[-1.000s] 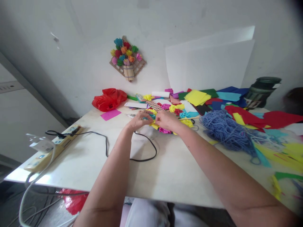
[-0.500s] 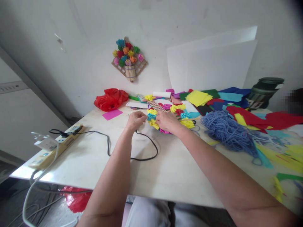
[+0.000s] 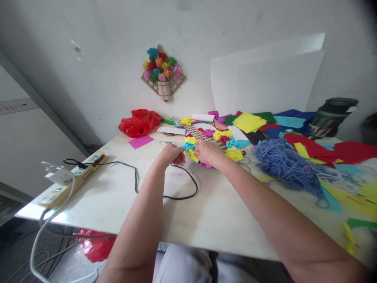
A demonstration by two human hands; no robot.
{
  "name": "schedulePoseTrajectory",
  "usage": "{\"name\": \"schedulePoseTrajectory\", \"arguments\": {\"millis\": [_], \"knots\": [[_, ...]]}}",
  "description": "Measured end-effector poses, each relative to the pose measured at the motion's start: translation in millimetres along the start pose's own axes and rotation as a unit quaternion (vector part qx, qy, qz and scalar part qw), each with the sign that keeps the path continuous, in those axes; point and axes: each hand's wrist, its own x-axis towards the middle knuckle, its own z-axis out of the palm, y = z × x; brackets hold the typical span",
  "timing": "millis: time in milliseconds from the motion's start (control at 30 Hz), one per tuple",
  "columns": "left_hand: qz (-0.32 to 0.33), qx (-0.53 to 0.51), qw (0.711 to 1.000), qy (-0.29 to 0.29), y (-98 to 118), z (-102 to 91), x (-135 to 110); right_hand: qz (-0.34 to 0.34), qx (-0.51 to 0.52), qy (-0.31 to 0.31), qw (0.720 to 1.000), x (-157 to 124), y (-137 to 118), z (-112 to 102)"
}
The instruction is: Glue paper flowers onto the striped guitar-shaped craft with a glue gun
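My right hand (image 3: 207,152) is closed at the left edge of a cluster of crepe-paper flowers, its fingertips against a blue paper flower (image 3: 189,146) between yellow ones. Beneath and behind this cluster shows a lattice of thin sticks (image 3: 198,132). Just left of it is my left hand (image 3: 171,155), turned down with its fingers curled; whatever they grip is hidden. A pale pointed tool (image 3: 165,143) shows past the back of this hand, its kind unclear. A black cord (image 3: 188,175) runs from the power strip to beneath the left hand.
At the left edge lies a power strip (image 3: 73,179) with plugs. A red plastic bag (image 3: 140,122) and a pink paper sheet (image 3: 140,142) are behind. To the right are blue yarn (image 3: 287,165), coloured paper (image 3: 249,122) and a dark bottle (image 3: 332,118). A flower decoration (image 3: 163,72) hangs on the wall.
My left hand has come away from the blue flower, moving slightly down and left, and its fingers have turned downward. My right hand stays at the flower cluster. The view has shifted slightly.
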Motion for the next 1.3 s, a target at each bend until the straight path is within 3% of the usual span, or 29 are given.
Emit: {"name": "schedulePoseTrajectory", "arguments": {"millis": [100, 167, 267, 333, 433, 567, 667, 833, 900, 1033, 1167, 1300], "knots": [[-0.019, 0.004, 1.0, -0.015, 2.1, 2.5, -2.3, 0.006, 0.001, 0.0, 1.0, -0.6, -1.0, -1.5], [-0.01, 0.01, 1.0, 0.01, 1.3, -0.4, -2.0, 0.009, 0.002, 0.001, 1.0, -2.1, -1.8, -4.0], [0.018, 0.057, 0.991, 0.12, -4.5, -13.6, 2.0, 0.001, 0.001, 0.009, 1.0, -4.7, -3.1, -8.1], [0.034, 0.136, 0.97, 0.197, -9.7, -25.4, 5.2, 0.002, -0.003, 0.015, 1.0, -5.6, -4.2, -10.0], [-0.004, 0.255, 0.93, 0.265, -16.1, -39.3, 7.6, 0.006, -0.009, 0.014, 1.0, -5.3, -6.0, -11.1], [-0.044, 0.314, 0.906, 0.279, -21.8, -40.4, 9.5, 0.005, -0.012, 0.008, 1.0, -4.3, -7.9, -9.9], [-0.033, 0.349, 0.891, 0.288, -26.9, -31.4, 13.4, 0.004, -0.009, 0.012, 1.0, -4.8, -9.1, -8.5], [-0.022, 0.376, 0.889, 0.259, -31.0, -17.0, 17.5, 0.008, -0.009, 0.016, 1.0, -6.8, -11.2, -9.3], [-0.01, 0.38, 0.88, 0.285, -28.8, -13.7, 16.2, 0.008, -0.011, 0.013, 1.0, -7.0, -12.0, -9.8], [0.074, 0.342, 0.87, 0.348, -21.8, -8.8, 14.1, 0.007, -0.016, 0.008, 1.0, -5.9, -12.7, -9.0], [0.26, 0.258, 0.896, 0.25, -21.4, -4.7, 19.0, 0.003, -0.011, 0.01, 1.0, -5.7, -11.7, -7.7], [0.434, 0.221, 0.861, 0.151, -25.8, -2.1, 25.0, -0.005, -0.001, 0.003, 1.0, -6.6, -9.5, -8.2]]}}
